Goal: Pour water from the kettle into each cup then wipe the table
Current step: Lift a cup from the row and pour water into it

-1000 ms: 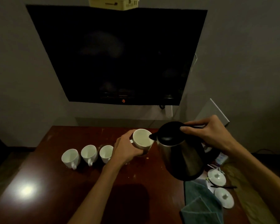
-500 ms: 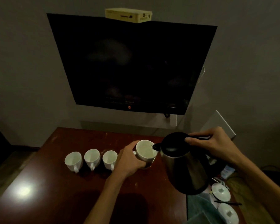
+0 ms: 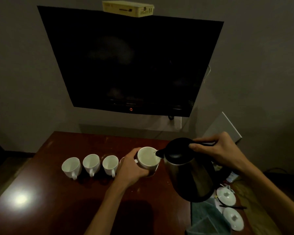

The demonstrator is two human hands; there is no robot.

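Your left hand (image 3: 131, 167) grasps a white cup (image 3: 148, 157) at frame centre, lifted off the dark red bench (image 3: 58, 200). Your right hand (image 3: 217, 150) grips the handle of the steel kettle (image 3: 187, 173), tilted so its spout sits at the cup's rim. Three more cups (image 3: 90, 164) stand in a row at centre left. A green cloth (image 3: 205, 219) lies at lower right.

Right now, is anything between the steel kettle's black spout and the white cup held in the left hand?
Nothing visible. The steel kettle with the black lid, tilted by the right hand, has its spout right at the rim of the white ceramic cup that the left hand grips.
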